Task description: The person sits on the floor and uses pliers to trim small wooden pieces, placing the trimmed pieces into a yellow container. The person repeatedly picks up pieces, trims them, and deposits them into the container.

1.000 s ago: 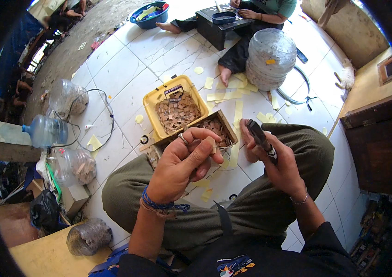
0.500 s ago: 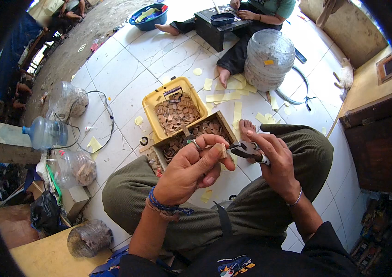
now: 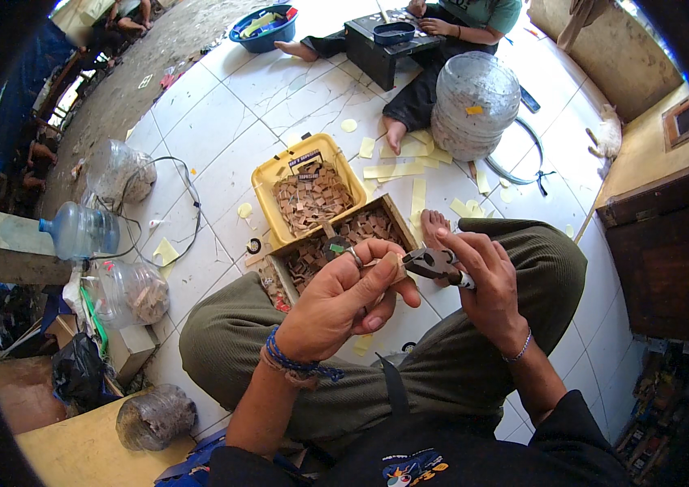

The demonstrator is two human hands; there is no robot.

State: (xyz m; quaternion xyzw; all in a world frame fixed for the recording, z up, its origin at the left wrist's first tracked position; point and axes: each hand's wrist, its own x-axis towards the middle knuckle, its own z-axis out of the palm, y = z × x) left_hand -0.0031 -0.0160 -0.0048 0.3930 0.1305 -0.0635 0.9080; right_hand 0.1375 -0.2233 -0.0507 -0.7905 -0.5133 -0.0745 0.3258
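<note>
Between the thumb and fingers of my left hand (image 3: 336, 300) is a small pale wooden piece (image 3: 399, 269). My right hand (image 3: 486, 280) grips a pair of pliers (image 3: 432, 263) with light handles, its jaws pointing left. The jaw tips are right up against the wooden piece; whether they clamp anything there is too small to tell. Just beyond my left hand stands a wooden box (image 3: 397, 217) with small brown wooden pieces in it. Behind that box, a yellow basin (image 3: 259, 180) holds many more brown squares.
Cut yellow sheets (image 3: 393, 171) lie scattered over the white tiles. A person (image 3: 474, 20) sits ahead at a low black table (image 3: 360, 50), beside a large clear plastic container (image 3: 474, 105). Plastic bottles (image 3: 84, 231) and a looped cable (image 3: 196, 203) lie at left.
The pliers' jaws have come up close to the wooden piece, where a short gap with a thin bit showed before. My left fingers have shifted slightly around the piece.
</note>
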